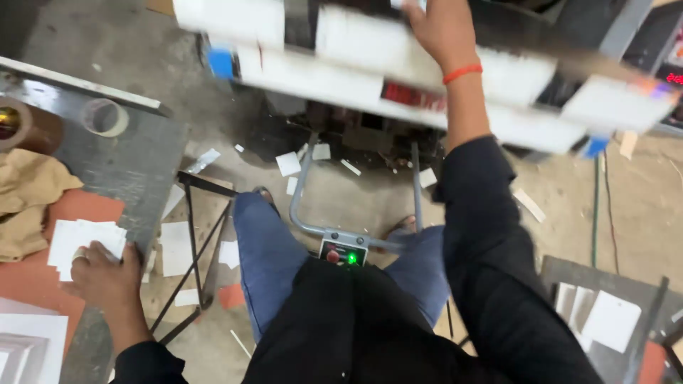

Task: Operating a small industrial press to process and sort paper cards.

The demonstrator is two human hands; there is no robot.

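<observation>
My left hand point(103, 274) rests on a small stack of white cards point(84, 242) that lies on an orange sheet on the grey table point(135, 160) at my left. A ring shows on one finger. My right hand point(441, 28), with an orange band at the wrist, reaches up and forward onto the white, blurred deck of a machine point(341, 71) in front of me; its fingertips are cut off by the frame's top edge. I sit with my knees in blue jeans under the machine, and a foot pedal frame with a lit green lamp point(350, 257) stands between them.
Two tape rolls point(105, 117) and a crumpled tan cloth point(28, 195) lie on the left table. White card scraps litter the concrete floor. A black metal stand point(203, 242) is beside my left leg. More white cards point(612, 320) lie on a dark surface at the lower right.
</observation>
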